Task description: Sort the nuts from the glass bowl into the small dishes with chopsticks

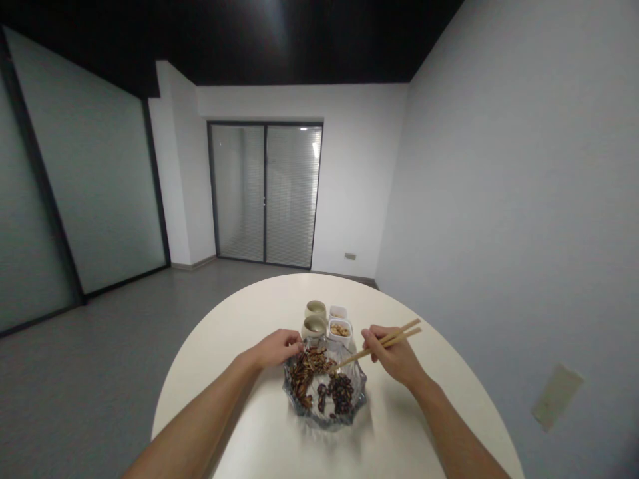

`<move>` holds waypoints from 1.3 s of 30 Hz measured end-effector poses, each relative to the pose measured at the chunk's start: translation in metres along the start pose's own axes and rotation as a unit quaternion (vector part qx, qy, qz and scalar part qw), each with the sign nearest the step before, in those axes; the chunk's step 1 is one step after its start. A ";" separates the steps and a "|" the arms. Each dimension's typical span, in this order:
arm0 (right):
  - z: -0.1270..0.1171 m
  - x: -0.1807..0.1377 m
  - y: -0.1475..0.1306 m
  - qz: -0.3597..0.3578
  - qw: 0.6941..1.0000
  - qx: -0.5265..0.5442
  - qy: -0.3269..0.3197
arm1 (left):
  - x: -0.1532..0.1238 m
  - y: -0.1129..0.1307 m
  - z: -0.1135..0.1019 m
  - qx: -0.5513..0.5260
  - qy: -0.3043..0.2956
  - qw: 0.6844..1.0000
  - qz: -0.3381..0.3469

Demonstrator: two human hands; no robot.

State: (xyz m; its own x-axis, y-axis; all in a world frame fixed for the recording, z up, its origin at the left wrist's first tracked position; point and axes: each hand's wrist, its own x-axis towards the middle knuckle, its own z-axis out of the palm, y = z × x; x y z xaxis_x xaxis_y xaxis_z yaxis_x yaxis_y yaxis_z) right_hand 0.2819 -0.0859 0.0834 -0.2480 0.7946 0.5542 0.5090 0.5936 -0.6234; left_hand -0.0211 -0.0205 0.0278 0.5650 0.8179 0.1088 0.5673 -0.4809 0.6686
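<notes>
A clear glass bowl (327, 420) with a wavy rim stands on the table before me. Brown, slender seed-like pieces (313, 360) lie along its far and left side, and a pile of dark, glossy seed-like pieces (342, 394) sits at the right; a few dark ones rest near the middle. My left hand (281, 347) grips the bowl's far-left rim with curled fingers. In my right hand (388, 350) is a pair of wooden chopsticks (360, 353), pinched, their tips down inside the bowl between the two kinds. Nothing clearly shows between the tips.
Just beyond the bowl stand two pale green cups (315, 324), one behind the other. Beside them are two small white containers (340, 338); the nearer holds tan, nut-like pieces. The round white table (224, 346) has its right edge near a wall (499, 199).
</notes>
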 end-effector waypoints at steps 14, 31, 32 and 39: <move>-0.003 0.000 -0.003 -0.005 1.000 0.006 -0.014 | 0.000 -0.002 0.001 0.005 0.006 1.000 0.004; -0.003 -0.001 -0.008 -0.051 0.997 -0.022 -0.051 | -0.001 -0.001 0.000 0.003 0.008 1.000 0.005; -0.003 -0.001 -0.008 -0.049 0.997 -0.020 -0.048 | -0.001 -0.001 0.000 0.003 0.009 1.000 0.006; -0.005 0.000 -0.012 -0.050 0.999 -0.003 0.002 | -0.001 -0.001 -0.001 -0.003 0.003 1.000 0.013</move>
State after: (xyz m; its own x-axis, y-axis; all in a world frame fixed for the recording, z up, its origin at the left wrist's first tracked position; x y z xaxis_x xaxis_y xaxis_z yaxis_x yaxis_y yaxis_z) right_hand 0.2798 -0.0934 0.0940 -0.2945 0.7305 0.6162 0.4874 0.6694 -0.5607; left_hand -0.0226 -0.0208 0.0276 0.5754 0.8074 0.1308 0.5486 -0.4996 0.6704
